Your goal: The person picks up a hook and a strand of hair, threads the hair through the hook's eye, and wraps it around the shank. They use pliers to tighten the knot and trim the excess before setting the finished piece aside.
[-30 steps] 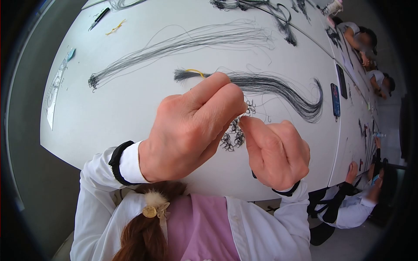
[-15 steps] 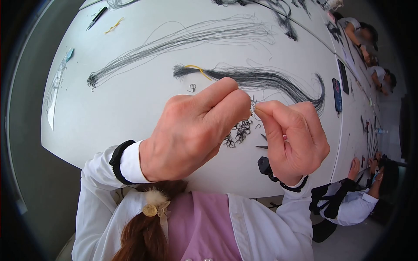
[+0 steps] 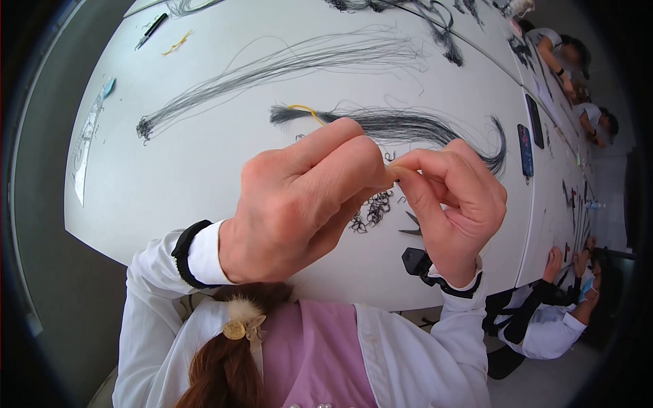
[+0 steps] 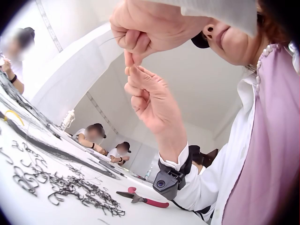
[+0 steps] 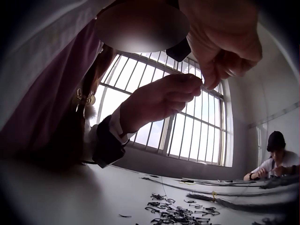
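Above the table, my left hand (image 3: pixel 306 197) pinches with curled fingers and thumb. A thin dark fishing line (image 4: pixel 114 38) runs out of its fist in the left wrist view. The thumb and forefinger of my right hand (image 3: pixel 462 207) pinch right at the left fingertips. A tiny dark tip (image 3: pixel 397 181) shows where the fingertips meet; the rest of what they pinch is hidden. Beneath the hands lies a heap of black fish hooks (image 4: pixel 79 187), partly covered in the head view. Beside the heap are red-handled pliers (image 4: pixel 147 201).
A bundle of dark lines (image 3: pixel 422 126) with a yellow tie lies beyond the hands. Farther left is a looser bundle with hooks (image 3: pixel 231 85). A pen (image 3: pixel 151 31), a yellow tie (image 3: pixel 178 42) and phones (image 3: pixel 525 149) lie around. Other people (image 3: pixel 561 51) sit along the right.
My right hand went right and slightly away from the left fingertips, uncovering the pliers, then came back to meet them. The left hand stays nearly in place.
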The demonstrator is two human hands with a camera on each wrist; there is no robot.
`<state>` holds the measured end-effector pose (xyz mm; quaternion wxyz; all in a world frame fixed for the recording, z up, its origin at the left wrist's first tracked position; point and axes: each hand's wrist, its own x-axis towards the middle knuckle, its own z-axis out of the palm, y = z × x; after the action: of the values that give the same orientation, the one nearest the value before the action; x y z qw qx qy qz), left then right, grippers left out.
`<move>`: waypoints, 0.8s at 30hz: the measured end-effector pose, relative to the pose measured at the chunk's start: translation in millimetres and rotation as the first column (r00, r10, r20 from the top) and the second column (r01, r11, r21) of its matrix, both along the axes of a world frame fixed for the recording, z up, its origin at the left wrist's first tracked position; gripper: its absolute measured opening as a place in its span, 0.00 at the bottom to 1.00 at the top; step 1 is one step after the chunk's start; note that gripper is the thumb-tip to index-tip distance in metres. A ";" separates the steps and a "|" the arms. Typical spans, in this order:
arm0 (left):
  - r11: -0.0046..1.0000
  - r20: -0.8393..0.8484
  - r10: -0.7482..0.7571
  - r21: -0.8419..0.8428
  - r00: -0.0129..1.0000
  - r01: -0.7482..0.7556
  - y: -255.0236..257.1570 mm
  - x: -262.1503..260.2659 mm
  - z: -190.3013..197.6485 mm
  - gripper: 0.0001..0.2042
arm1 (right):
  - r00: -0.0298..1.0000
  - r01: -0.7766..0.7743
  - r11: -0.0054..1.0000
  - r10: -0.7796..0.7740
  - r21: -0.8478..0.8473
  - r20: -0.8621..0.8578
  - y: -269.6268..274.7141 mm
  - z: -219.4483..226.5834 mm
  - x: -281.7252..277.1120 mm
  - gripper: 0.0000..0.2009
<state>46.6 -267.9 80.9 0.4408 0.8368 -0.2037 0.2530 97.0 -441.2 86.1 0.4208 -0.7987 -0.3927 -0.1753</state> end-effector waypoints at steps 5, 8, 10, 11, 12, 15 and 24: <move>0.997 -0.012 -0.040 -0.060 0.999 0.039 1.5 3.6 -1.1 0.07 | 0.799 -0.083 0.967 0.209 0.241 -0.563 -2.7 -2.4 1.7 0.03; 0.990 -0.057 -0.065 -0.128 0.996 0.057 1.6 4.4 2.0 0.06 | 0.661 -0.084 0.934 0.313 0.348 -0.682 -3.2 -7.2 3.3 0.03; 0.974 -0.154 -0.119 -0.210 0.981 0.085 2.7 4.3 3.1 0.06 | 0.604 -0.073 0.918 0.351 0.389 -0.716 -1.3 -7.4 3.7 0.04; 0.974 -0.152 -0.119 -0.210 0.981 0.086 2.8 4.7 2.3 0.06 | 0.544 -0.060 0.902 0.389 0.428 -0.744 -0.5 -7.6 3.9 0.04; 0.971 -0.150 -0.127 -0.219 0.980 0.092 2.8 5.3 0.7 0.06 | 0.545 -0.061 0.902 0.389 0.428 -0.742 -1.4 -8.3 4.7 0.04; 0.968 -0.142 -0.126 -0.232 0.982 0.091 2.9 5.8 -1.1 0.06 | 0.541 -0.116 0.905 0.403 0.409 -0.738 -2.6 -9.0 6.4 0.04; 0.981 -0.091 -0.068 -0.187 0.994 0.050 0.2 5.6 0.0 0.07 | 0.536 -0.074 0.861 0.460 0.504 -0.708 -1.7 -3.5 7.8 0.03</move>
<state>52.3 -267.7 80.9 0.5331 0.7972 -0.1823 0.2168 104.8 -442.9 82.6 0.7336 -0.6081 -0.2304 0.1974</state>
